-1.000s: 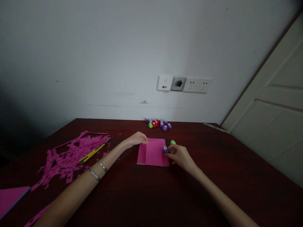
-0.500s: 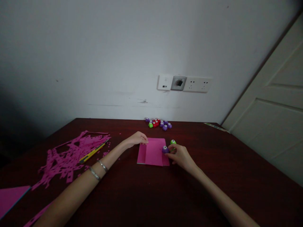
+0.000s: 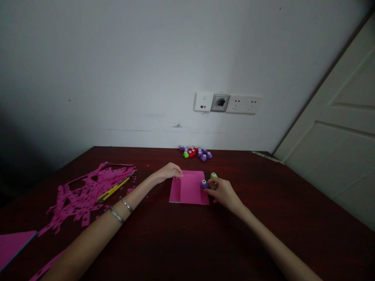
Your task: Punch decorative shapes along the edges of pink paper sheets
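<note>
A folded pink paper [image 3: 190, 189] lies on the dark red-brown table, with a narrower layer on top. My left hand [image 3: 171, 171] pinches its upper left edge, fingertips closed together. At the right edge of the paper, my right hand [image 3: 224, 193] grips a small purple craft punch [image 3: 204, 184] with a white, black-dotted top between thumb and fingers. Whether the paper sits in the punch's slot is too small to tell. Just behind the right hand stands a green craft punch [image 3: 213, 175], partly covered by the fingers.
Several purple, red and green craft punches [image 3: 203, 157] cluster near the wall. Punched pink paper strips [image 3: 84, 195] and tiny pink bits are heaped at left, with a yellow utility knife [image 3: 115, 188] on them. A pink sheet [image 3: 14, 246] lies front left; a thin patterned strip [image 3: 267, 157] lies back right.
</note>
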The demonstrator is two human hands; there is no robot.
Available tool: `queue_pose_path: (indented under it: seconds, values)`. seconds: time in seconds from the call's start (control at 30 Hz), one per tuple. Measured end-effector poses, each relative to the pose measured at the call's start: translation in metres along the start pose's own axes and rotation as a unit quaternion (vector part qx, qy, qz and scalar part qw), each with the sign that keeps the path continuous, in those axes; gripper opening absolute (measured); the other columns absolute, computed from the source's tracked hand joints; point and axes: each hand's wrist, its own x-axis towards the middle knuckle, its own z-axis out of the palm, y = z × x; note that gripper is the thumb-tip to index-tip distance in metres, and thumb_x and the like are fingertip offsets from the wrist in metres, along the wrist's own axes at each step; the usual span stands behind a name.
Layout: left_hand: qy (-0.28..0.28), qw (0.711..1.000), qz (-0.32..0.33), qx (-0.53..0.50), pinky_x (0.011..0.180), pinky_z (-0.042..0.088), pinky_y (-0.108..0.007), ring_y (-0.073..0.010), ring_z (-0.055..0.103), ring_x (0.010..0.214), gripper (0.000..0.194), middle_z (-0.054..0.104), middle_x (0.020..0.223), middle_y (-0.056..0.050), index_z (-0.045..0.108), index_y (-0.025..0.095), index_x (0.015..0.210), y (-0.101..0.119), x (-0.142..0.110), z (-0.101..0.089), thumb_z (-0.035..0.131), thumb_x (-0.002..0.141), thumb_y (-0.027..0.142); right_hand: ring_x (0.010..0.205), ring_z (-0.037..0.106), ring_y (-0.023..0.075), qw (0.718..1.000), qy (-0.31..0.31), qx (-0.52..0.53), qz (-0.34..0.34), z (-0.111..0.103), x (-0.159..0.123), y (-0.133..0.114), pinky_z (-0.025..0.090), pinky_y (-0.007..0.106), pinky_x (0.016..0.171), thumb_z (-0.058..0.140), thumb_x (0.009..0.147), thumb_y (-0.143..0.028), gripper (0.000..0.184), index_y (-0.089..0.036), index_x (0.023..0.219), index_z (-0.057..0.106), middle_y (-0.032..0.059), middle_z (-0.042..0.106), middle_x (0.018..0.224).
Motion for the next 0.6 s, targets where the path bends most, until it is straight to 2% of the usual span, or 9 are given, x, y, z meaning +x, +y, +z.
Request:
queue_pose_path:
  seconds: [0.37, 0.6]
  values:
    - [-0.003, 1.0, 0.007, -0.007, 0.052, 0.034, -0.022, -0.0082, 0.049, 0.051, 0.013, 0.062, 0.057, -0.001, 0.067, 0.011, 0.069, 0.0016, -0.0011, -0.0001, 0.067, 0.059, 0.02, 0.04, 0.054, 0.008, 1.0, 0.002, 0.006, -0.002, 0.0012, 0.0004, 0.001, 0.047, 0.018, 0.031, 0.066, 0.07, -0.025, 0.017, -0.015, 0.081, 0.058, -0.0042, 0.053, 0.059]
    - [0.0, 1.0, 0.003, -0.005, 0.052, 0.035, -0.023, -0.0085, 0.049, 0.051, 0.013, 0.061, 0.055, -0.001, 0.067, 0.011, 0.068, -0.0009, 0.0004, -0.0001, 0.067, 0.058, 0.019, 0.039, 0.053, 0.0069, 1.0, 0.0, 0.005, 0.001, 0.0009, 0.0003, 0.0, 0.045, 0.016, 0.031, 0.066, 0.07, -0.024, 0.017, -0.014, 0.082, 0.059, -0.0038, 0.055, 0.059]
